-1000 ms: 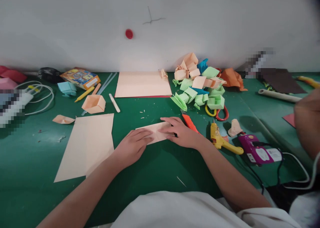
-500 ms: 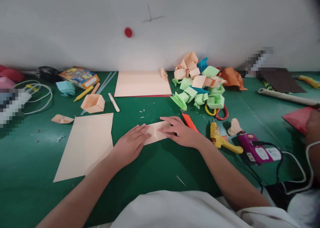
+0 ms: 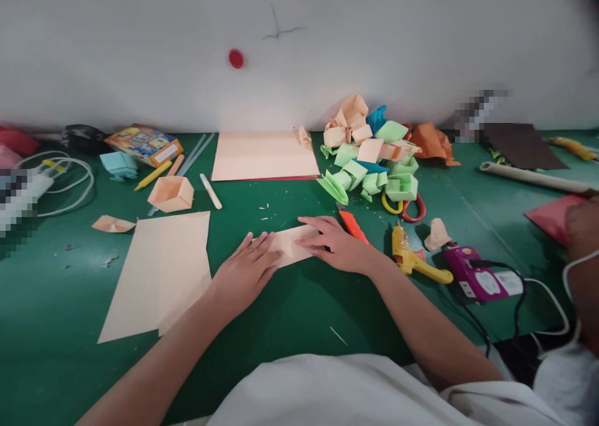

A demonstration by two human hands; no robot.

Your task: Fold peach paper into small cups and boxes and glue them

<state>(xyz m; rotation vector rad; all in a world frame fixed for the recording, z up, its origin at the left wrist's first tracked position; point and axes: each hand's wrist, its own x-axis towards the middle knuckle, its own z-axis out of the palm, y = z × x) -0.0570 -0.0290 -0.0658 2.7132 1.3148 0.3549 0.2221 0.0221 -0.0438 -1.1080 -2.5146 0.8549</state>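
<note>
A small folded strip of peach paper (image 3: pixel 291 250) lies on the green table in front of me. My left hand (image 3: pixel 250 265) rests flat over its left end with the fingers stretched out. Across its right end lie the spread fingers of my right hand (image 3: pixel 333 244). Both hands press the paper against the table, and their fingers hide its two ends. Just beyond my right hand is an orange-red cutter (image 3: pixel 354 226). To the left of my left hand lie larger sheets of peach paper (image 3: pixel 161 267), partly under my forearm.
Behind the sheets stand an open folded peach box (image 3: pixel 171 194) and a white stick (image 3: pixel 211 191). A heap of green and peach folded paper (image 3: pixel 369 154), scissors (image 3: pixel 413 209), a yellow glue gun (image 3: pixel 412 257) and a purple power adapter (image 3: pixel 484 275) are on the right. Another person's arm (image 3: pixel 583 245) shows there.
My left hand has shifted slightly along the paper strip, its fingers a little more spread. The right hand stays in place. The whole view has drifted slightly.
</note>
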